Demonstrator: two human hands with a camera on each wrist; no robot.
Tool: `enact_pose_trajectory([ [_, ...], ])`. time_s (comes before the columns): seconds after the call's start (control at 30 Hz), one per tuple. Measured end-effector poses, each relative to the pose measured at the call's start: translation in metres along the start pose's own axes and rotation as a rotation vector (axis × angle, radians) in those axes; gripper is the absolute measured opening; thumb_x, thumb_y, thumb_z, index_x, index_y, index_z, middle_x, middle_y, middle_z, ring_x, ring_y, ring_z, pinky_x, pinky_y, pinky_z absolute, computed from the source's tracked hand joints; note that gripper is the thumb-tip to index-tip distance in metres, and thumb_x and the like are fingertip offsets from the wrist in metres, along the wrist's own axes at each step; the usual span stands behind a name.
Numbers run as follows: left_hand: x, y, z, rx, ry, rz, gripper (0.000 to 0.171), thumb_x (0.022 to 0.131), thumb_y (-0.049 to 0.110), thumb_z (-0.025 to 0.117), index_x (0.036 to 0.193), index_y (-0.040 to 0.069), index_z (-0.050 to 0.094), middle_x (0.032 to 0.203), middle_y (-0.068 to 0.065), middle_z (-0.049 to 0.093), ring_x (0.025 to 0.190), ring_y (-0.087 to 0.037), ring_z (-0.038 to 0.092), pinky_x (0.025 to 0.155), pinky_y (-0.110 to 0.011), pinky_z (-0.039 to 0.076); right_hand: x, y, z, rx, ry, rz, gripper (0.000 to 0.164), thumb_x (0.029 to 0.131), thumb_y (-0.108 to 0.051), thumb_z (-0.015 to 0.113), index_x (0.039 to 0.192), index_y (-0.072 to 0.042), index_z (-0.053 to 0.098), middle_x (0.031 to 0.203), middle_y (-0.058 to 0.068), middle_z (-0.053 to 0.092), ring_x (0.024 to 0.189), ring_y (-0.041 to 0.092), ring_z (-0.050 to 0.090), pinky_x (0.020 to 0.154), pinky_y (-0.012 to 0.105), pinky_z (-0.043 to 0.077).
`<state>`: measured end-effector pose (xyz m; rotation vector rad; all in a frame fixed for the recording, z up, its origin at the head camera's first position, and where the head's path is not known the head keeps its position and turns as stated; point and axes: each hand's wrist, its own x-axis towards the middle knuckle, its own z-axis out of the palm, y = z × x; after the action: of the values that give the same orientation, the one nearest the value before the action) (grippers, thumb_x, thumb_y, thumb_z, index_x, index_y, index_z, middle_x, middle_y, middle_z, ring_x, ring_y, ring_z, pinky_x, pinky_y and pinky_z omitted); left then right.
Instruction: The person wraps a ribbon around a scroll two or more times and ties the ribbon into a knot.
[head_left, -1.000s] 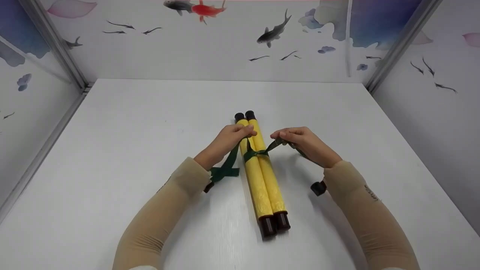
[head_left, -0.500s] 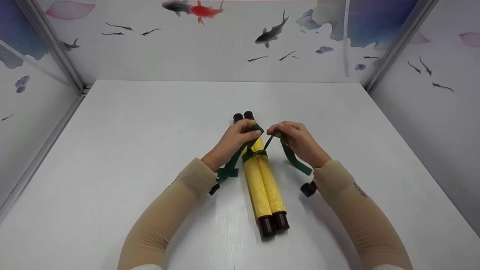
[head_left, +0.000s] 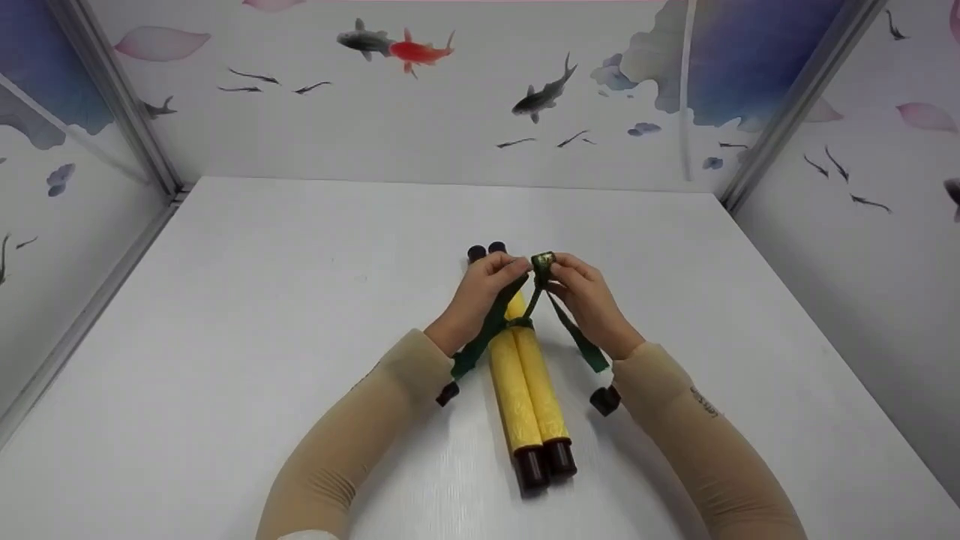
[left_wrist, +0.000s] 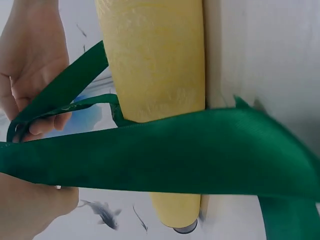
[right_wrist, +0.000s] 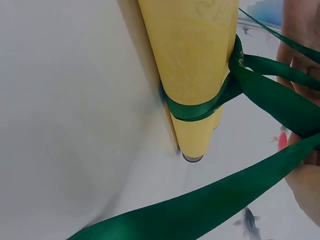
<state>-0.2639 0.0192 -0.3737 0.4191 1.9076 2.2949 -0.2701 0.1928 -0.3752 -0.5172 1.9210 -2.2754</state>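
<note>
A scroll [head_left: 512, 390], two yellow rolls side by side with dark brown end caps, lies lengthwise on the white table. A green ribbon [right_wrist: 192, 111] wraps around both rolls and crosses at a knot on top. My left hand [head_left: 480, 300] is above the far part of the scroll and pinches one ribbon length [left_wrist: 150, 155], which trails down past the wrist. Just to the right, my right hand [head_left: 592, 304] pinches a raised loop [head_left: 543, 264] of the ribbon; a loose tail [head_left: 581, 337] hangs below it. The two hands' fingertips are close together.
The white table [head_left: 300, 270] stretches out around the scroll. Panels printed with fish and petals [head_left: 420, 105] stand at the back and both sides, joined by metal posts. A small dark piece [head_left: 604, 400] sits under each sleeve cuff.
Both hands have come closer together above the scroll. The right hand's ribbon now stands up as a loop, and the left hand has brought its length across toward it. The view has tilted slightly upward.
</note>
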Motion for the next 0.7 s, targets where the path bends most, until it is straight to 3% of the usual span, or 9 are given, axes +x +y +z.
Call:
enact_pose_trajectory([
  [0.13, 0.0, 0.003, 0.003, -0.003, 0.043, -0.007, 0.041, 0.081, 0.044, 0.054, 0.087, 0.004, 0.058, 0.097, -0.005, 0.057, 0.093, -0.016, 0.05, 0.084, -0.027, 0.038, -0.001, 0.001, 0.003, -0.035, 0.037, -0.025, 0.025, 0.088, -0.017, 0.049, 0.108, -0.001, 0.053, 0.103, 0.011, 0.051, 0.1, 0.027, 0.047, 0.088, 0.035, 0.037],
  [0.23, 0.0, 0.004, 0.002, -0.003, 0.035, 0.012, 0.039, 0.081, 0.044, 0.054, 0.089, 0.006, 0.058, 0.097, -0.007, 0.056, 0.092, -0.018, 0.05, 0.084, -0.028, 0.039, -0.002, 0.002, 0.005, -0.093, 0.07, -0.045, 0.026, 0.088, -0.018, 0.051, 0.108, -0.002, 0.053, 0.102, 0.013, 0.052, 0.096, 0.023, 0.049, 0.089, 0.035, 0.037],
  [0.43, 0.002, 0.0, -0.005, 0.028, -0.079, 0.106, 0.022, 0.085, 0.021, 0.055, 0.104, 0.01, 0.053, 0.101, -0.014, 0.056, 0.098, -0.026, 0.051, 0.087, -0.032, 0.039, -0.003, 0.002, 0.011, -0.284, 0.171, -0.126, 0.025, 0.087, -0.019, 0.051, 0.108, -0.005, 0.055, 0.095, 0.012, 0.055, 0.086, 0.02, 0.052, 0.078, 0.032, 0.043],
  [0.7, 0.002, -0.005, -0.013, 0.151, -0.203, 0.114, 0.035, 0.091, 0.012, 0.044, 0.124, 0.02, 0.042, 0.093, -0.015, 0.06, 0.08, -0.024, 0.058, 0.082, -0.04, 0.042, -0.008, -0.004, 0.019, -0.434, 0.235, -0.181, 0.02, 0.088, -0.012, 0.048, 0.106, -0.004, 0.055, 0.092, 0.012, 0.055, 0.082, 0.02, 0.05, 0.074, 0.029, 0.043],
])
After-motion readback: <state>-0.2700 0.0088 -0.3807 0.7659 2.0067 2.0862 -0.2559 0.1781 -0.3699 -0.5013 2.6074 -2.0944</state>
